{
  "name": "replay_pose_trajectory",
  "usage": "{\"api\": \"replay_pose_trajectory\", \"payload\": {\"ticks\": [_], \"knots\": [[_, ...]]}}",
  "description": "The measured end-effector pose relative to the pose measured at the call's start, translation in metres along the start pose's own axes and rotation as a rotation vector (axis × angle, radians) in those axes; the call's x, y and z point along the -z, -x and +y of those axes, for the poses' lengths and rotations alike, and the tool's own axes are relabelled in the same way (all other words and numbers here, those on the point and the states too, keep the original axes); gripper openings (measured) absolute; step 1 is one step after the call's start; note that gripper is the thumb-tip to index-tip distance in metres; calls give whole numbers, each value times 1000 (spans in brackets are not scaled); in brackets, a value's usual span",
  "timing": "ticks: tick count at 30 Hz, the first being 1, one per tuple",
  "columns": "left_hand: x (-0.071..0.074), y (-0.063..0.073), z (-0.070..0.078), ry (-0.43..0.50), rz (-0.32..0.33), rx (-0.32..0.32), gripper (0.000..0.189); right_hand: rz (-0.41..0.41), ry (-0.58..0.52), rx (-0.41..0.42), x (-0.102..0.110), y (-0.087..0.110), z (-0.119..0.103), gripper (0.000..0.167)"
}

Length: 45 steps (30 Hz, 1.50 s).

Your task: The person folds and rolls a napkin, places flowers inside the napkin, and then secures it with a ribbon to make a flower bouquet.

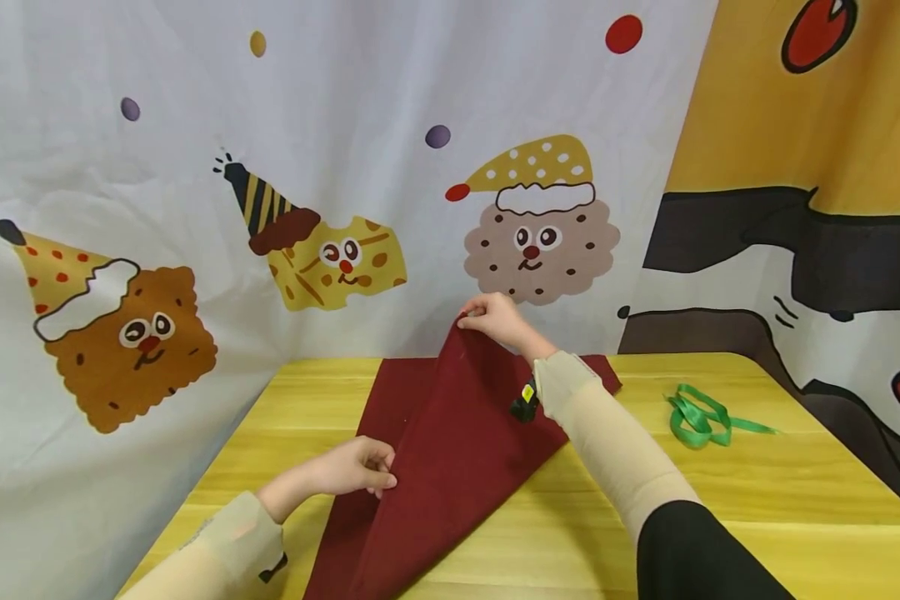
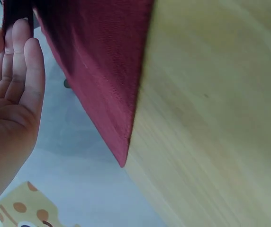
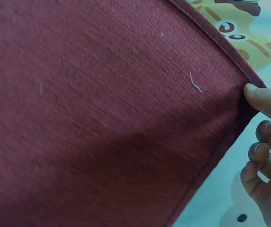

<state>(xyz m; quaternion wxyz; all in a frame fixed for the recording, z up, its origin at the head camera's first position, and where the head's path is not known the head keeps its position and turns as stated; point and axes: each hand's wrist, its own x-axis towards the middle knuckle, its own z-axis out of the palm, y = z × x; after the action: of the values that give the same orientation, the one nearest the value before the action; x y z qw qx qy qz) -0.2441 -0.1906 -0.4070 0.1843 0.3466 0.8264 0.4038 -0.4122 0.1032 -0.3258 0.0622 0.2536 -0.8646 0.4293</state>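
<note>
A dark red cloth napkin (image 1: 457, 467) lies partly on the table, with one flap folded over and a corner lifted. That raised corner is pinched between thumb and fingers of my right hand (image 1: 498, 321), high at the far side; the right wrist view shows the thumb (image 3: 263, 99) on the hemmed tip. Farther down the fold, at the left, my left hand (image 1: 348, 468) pinches the edge between thumb and fingers. In the left wrist view the cloth (image 2: 97, 71) passes between the left hand's (image 2: 12, 94) thumb and fingers. Its fingers look fairly straight there.
A loose green ribbon (image 1: 697, 417) lies in loops on the right side of the yellow wooden table (image 1: 817, 492). Behind the table hangs a white curtain (image 1: 360, 75) printed with cartoon biscuits and cheese.
</note>
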Motion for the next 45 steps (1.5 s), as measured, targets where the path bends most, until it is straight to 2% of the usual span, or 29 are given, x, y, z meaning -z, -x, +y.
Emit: {"api": "replay_pose_trajectory", "payload": {"ticks": [8, 14, 21, 30, 38, 45], "knots": [[2, 6, -8, 18, 15, 9, 25, 4, -129, -60, -20, -8, 5, 20], [5, 8, -10, 13, 22, 26, 27, 22, -154, -102, -30, -12, 7, 26], [9, 9, -12, 5, 26, 36, 26, 32, -210, -137, -39, -20, 3, 20], [12, 12, -16, -9, 62, 78, 27, 34, -227, -133, -45, -25, -4, 15], [16, 18, -19, -66, 117, 120, 29, 37, -312, -143, -55, -28, -9, 21], [19, 18, -19, -61, 144, 171, 32, 67, -367, -132, -62, -34, -12, 21]]}}
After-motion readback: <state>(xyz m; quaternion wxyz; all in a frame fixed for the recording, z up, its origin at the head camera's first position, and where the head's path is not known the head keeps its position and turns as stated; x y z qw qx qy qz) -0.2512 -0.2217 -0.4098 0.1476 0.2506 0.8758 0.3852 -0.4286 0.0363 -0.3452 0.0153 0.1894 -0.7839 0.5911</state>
